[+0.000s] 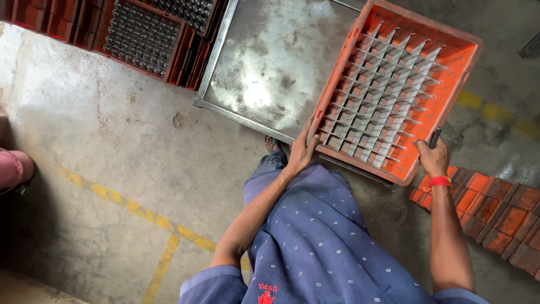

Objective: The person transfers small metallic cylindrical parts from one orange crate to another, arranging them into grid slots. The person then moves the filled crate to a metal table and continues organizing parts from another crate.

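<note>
Blue patterned work clothing (315, 247) fills the foreground, worn by the person seen from above. At far left a pink-clad part of another person (14, 169) enters the frame, standing on the concrete floor (112, 146) crossed by yellow painted lines (140, 211). Top left, orange crates filled with small dark metal parts (140, 36) are stacked together. Centre, a steel tabletop (270, 62) carries the near-empty work: an orange plastic crate (450, 73) fitted with a grey grid divider (382, 95) whose cells appear empty, set at an angle with its near corner overhanging the tabletop edge. Left hand (304, 149) lies flat against the crate's near left wall, fingers (310, 129) spread and pressed on the rim, not curled around it. Right hand (433, 157), with a red band (439, 181) at the wrist, grips the crate's near right corner; its fingers seem closed there together with a dark rod-like object (435, 137), though what that is cannot be told. Lower right, further orange crates (500, 214) lie on the floor. Judged from this pose, the step in hand is positioning or lifting the gridded crate; any next move would call for a firmer two-sided hold, since the left hand only braces.
</note>
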`<control>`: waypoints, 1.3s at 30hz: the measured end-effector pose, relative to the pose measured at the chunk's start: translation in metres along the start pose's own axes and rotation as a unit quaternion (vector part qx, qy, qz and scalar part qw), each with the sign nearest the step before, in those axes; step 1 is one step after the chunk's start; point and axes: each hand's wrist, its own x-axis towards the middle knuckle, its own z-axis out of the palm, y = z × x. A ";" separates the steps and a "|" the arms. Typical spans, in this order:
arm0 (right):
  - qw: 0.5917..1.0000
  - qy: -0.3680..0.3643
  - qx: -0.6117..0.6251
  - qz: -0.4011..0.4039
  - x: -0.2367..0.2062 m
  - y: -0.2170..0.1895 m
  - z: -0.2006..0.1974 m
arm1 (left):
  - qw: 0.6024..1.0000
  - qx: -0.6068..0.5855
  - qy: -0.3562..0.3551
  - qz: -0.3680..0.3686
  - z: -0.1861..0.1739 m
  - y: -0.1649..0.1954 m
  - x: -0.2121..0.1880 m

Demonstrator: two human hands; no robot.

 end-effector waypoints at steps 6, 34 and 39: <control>0.997 -0.018 0.003 0.080 -0.005 -0.010 -0.002 | 1.000 -0.004 -0.005 0.019 -0.001 -0.002 0.000; 0.946 -0.186 0.266 -0.024 -0.087 -0.195 0.189 | 0.771 0.016 0.389 -0.504 -0.267 -0.140 -0.216; 0.915 -0.362 -0.064 -0.164 -0.158 -0.293 0.330 | 0.781 -0.138 0.424 -0.436 -0.316 -0.148 -0.233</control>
